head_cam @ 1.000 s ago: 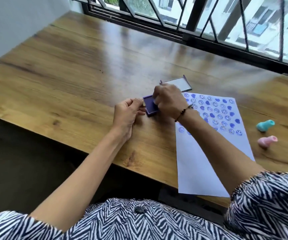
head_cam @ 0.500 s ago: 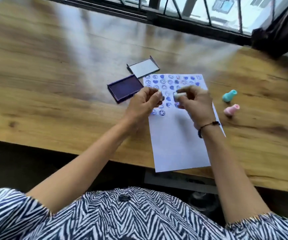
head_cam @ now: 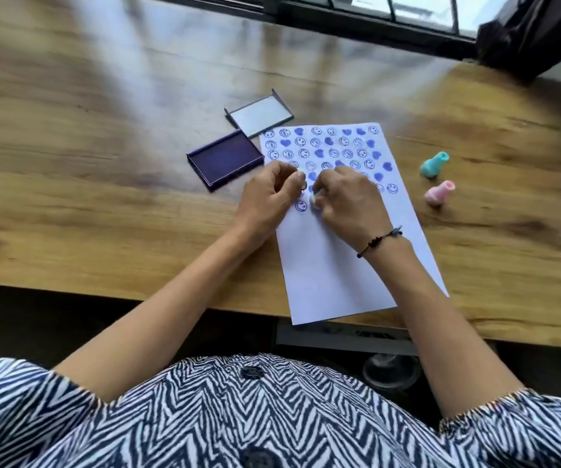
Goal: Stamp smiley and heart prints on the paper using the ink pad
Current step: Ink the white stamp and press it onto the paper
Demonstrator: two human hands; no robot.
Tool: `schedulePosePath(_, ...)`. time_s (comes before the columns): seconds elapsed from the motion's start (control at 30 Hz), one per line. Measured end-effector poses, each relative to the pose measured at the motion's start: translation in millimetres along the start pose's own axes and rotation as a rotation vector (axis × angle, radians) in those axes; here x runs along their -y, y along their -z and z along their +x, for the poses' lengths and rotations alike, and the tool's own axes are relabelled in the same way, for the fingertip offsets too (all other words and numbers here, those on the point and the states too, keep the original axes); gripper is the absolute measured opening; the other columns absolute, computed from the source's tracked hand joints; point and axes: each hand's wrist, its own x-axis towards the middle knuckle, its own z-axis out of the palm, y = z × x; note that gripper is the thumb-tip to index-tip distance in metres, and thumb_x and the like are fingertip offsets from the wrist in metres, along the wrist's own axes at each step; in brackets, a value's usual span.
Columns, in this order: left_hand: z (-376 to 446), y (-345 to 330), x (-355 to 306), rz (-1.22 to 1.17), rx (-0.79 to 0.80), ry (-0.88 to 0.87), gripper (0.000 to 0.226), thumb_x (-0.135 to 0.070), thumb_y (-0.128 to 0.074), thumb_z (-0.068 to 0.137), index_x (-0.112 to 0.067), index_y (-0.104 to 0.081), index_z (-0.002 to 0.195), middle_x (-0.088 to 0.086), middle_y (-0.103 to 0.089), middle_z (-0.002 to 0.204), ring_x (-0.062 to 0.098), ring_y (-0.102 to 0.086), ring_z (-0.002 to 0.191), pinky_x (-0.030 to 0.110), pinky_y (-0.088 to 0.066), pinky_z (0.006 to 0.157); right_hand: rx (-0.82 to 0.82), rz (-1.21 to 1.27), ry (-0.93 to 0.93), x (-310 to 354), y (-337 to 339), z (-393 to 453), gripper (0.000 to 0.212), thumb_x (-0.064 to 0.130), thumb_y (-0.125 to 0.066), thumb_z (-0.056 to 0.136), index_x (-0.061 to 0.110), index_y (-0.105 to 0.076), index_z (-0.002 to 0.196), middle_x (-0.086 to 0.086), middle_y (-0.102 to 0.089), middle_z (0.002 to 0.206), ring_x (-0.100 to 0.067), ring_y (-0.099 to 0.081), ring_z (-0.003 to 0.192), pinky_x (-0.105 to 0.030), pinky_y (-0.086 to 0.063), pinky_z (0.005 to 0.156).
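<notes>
A white paper point(head_cam: 336, 265) lies on the wooden table, its upper part covered with rows of purple smiley and heart prints. My right hand point(head_cam: 346, 201) is shut on a small pale stamp point(head_cam: 314, 199) and holds it down on the paper just right of the lowest smiley print point(head_cam: 301, 206). My left hand point(head_cam: 272, 194) rests curled on the paper's left edge beside it, fingers closed with nothing visible in them. The open purple ink pad point(head_cam: 226, 158) sits left of the paper, apart from both hands.
The ink pad's lid point(head_cam: 260, 115) lies open-side up behind the pad. A teal stamp point(head_cam: 434, 164) and a pink stamp point(head_cam: 439, 193) lie on their sides right of the paper. The paper's lower end overhangs the table's front edge point(head_cam: 137, 297). A window frame runs along the back.
My right hand left the ink pad, carried the stamp over the paper and now presses it down. My left hand moved from beside the pad to the paper's edge. The view shifted right.
</notes>
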Motion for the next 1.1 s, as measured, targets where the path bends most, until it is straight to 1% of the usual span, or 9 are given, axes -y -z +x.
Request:
schedulePosePath(0.1,0.1,-0.5,-0.3,-0.023,0.001,-0.001,0.016,-0.034,-0.052,0.077,-0.021,-0.056,0.085,0.013,-0.067,0.086,0.022,-0.061,0.079,0.053,-0.05,0.086,-0.002,-0.102,0.03,3.8,-1.2,1.2,0.016,0.008,-0.048,0.084,0.002,-0.057,0.096,-0.021,-0.058,0.1,-0.04,-0.056,0.089,-0.041,-0.045,0.07)
schedulePosePath(0.2,0.5,-0.2,1.0,-0.029,0.006,-0.005,0.015,-0.03,-0.053,0.08,-0.017,-0.057,0.087,0.012,-0.065,0.083,0.023,-0.059,0.076,0.055,-0.05,0.084,-0.013,-0.166,0.052,7.6,-4.8,1.2,0.016,0.003,-0.046,0.084,0.002,-0.056,0.096,-0.021,-0.056,0.1,-0.04,-0.056,0.087,-0.036,-0.037,0.062)
schedulePosePath(0.4,0.9,-0.2,1.2,-0.025,0.013,-0.001,0.023,-0.029,-0.052,0.081,-0.01,-0.058,0.092,0.011,-0.063,0.083,0.023,-0.06,0.079,0.055,-0.05,0.086,-0.009,-0.183,0.057,11.5,-7.4,5.5,0.013,0.003,-0.045,0.084,0.002,-0.054,0.093,-0.02,-0.054,0.097,-0.04,-0.055,0.085,-0.034,-0.031,0.059)
schedulePosePath(0.63,1.2,0.6,1.7,-0.018,0.012,-0.009,0.029,-0.033,-0.051,0.079,-0.009,-0.059,0.094,0.011,-0.064,0.086,0.036,-0.064,0.09,0.053,-0.05,0.087,-0.023,-0.136,0.084,7.5,-9.6,1.5,0.011,0.001,-0.043,0.082,0.002,-0.051,0.09,-0.019,-0.052,0.092,-0.037,-0.052,0.08,-0.032,-0.03,0.057)
schedulePosePath(0.77,-0.5,0.2,1.4,0.0,0.022,-0.032,0.019,-0.029,-0.052,0.082,-0.014,-0.057,0.092,0.01,-0.064,0.085,0.032,-0.064,0.086,0.054,-0.05,0.086,-0.01,-0.123,0.079,5.0,-10.2,0.7,0.012,-0.001,-0.045,0.081,0.004,-0.051,0.091,-0.017,-0.052,0.093,-0.036,-0.052,0.079,-0.032,-0.031,0.057)
schedulePosePath(0.9,-1.6,0.3,2.6,0.018,0.023,-0.046,0.023,-0.03,-0.053,0.082,-0.011,-0.058,0.094,0.012,-0.065,0.087,0.032,-0.064,0.087,0.053,-0.05,0.086,0.015,-0.105,0.066,5.7,-6.5,2.4,0.011,0.002,-0.046,0.083,0.005,-0.053,0.092,-0.017,-0.054,0.096,-0.037,-0.055,0.082,-0.033,-0.036,0.058)
schedulePosePath(1.0,-3.3,0.3,5.1,0.02,0.02,-0.065,0.021,-0.025,-0.054,0.085,-0.008,-0.058,0.097,0.018,-0.068,0.093,0.033,-0.064,0.09,0.053,-0.05,0.087,0.065,-0.025,0.067,0.7,4.1,5.8,0.014,0.005,-0.049,0.083,0.004,-0.059,0.093,-0.018,-0.06,0.1,-0.036,-0.057,0.091,-0.038,-0.047,0.072)
schedulePosePath(1.07,-3.7,0.7,5.8,-0.005,0.031,-0.06,0.025,-0.026,-0.054,0.084,-0.007,-0.057,0.099,0.021,-0.067,0.097,0.034,-0.064,0.092,0.052,-0.05,0.089,-0.02,0.13,0.027,-3.9,17.6,5.4,0.013,0.003,-0.055,0.08,0.002,-0.063,0.09,-0.017,-0.066,0.096,-0.032,-0.058,0.092,-0.031,-0.041,0.077)
schedulePosePath(1.1,-3.6,0.9,5.4,-0.02,0.038,-0.059,0.025,-0.026,-0.054,0.084,-0.007,-0.057,0.1,0.02,-0.067,0.097,0.032,-0.065,0.09,0.05,-0.051,0.089,-0.091,0.198,-0.009,-6.3,25.6,4.2,0.012,0.003,-0.057,0.079,0.002,-0.064,0.088,-0.015,-0.068,0.091,-0.028,-0.058,0.087,-0.024,-0.038,0.072)
